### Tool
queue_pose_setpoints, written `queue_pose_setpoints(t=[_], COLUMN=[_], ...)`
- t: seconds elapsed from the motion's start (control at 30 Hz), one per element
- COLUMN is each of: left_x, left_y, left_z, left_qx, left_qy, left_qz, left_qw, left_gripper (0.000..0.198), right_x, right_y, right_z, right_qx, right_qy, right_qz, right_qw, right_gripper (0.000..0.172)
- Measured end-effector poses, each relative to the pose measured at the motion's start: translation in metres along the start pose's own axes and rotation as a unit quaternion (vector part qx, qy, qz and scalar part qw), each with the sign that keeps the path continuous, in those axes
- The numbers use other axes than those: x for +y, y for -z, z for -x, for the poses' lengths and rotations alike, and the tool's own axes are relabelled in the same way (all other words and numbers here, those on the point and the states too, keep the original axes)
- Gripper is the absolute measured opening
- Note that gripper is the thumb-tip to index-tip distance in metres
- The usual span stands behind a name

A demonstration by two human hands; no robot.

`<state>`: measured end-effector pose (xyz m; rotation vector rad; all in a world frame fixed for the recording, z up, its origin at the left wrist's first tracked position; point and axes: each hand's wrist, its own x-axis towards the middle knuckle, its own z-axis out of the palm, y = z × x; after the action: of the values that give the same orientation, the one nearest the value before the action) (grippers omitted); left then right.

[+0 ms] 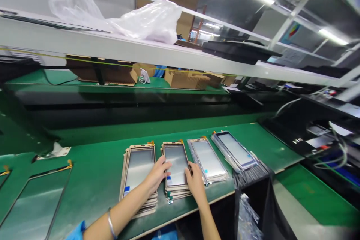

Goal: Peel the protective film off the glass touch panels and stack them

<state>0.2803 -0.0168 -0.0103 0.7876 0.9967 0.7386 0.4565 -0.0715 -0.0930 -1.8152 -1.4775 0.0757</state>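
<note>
Nearest to us, our left hand lies with fingers spread loosely along the left edge of the second stack of panels, and our right hand rests flat-fingered on its right edge. Neither hand has closed around anything; both press lightly on the top panel, which sits on the green table close to its front edge. We judge that we are squaring or seating the top sheet on its stack. The next move calls for even pressure from both sides so that the sheet does not slide off the ones below.

Just left stands the first stack, just right the third stack, then the fourth stack, which is tilted. Farther back a white shelf carries a plastic bag.

Our left wrist hides part of the first stack's lower edge. The large frame at far left is cut off, and the cables at far right are too blurred to tell apart.
</note>
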Motion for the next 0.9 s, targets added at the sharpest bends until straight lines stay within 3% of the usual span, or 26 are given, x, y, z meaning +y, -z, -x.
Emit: queue_pose_setpoints(t=[0.2, 0.3, 0.4, 0.53, 0.73, 0.9], left_x=[0.001, -0.004, -0.008, -0.013, -0.024, -0.029], left_y=[0.003, -0.016, -0.043, -0.067, -0.077, -0.081], left_z=[-0.003, -0.015, -0.038, -0.067, -0.082, -0.088], left_qx=[-0.001, -0.033, -0.085, -0.123, -0.136, -0.123], left_qy=[-0.024, -0.066, -0.113, -0.206, -0.287, -0.294], left_qz=[-0.025, -0.082, -0.187, -0.376, -0.588, -0.658], left_qw=[0.999, 0.994, 0.972, 0.895, 0.744, 0.682], left_gripper=[0.049, 0.043, 0.038, 0.031, 0.044, 0.045], right_x=[0.007, 0.023, 0.029, 0.022, 0.016, 0.009], right_y=[0.032, 0.048, 0.047, 0.035, 0.034, 0.038], right_z=[-0.016, -0.033, -0.046, -0.06, -0.076, -0.075], right_qx=[0.013, 0.014, -0.016, -0.046, -0.041, 0.006], right_qy=[-0.001, -0.029, -0.036, -0.041, -0.054, -0.049], right_qz=[0.083, 0.141, 0.181, 0.202, 0.169, 0.084], right_qw=[0.996, 0.99, 0.983, 0.977, 0.983, 0.995], right_gripper=[0.025, 0.019, 0.018, 0.011, 0.012, 0.016])
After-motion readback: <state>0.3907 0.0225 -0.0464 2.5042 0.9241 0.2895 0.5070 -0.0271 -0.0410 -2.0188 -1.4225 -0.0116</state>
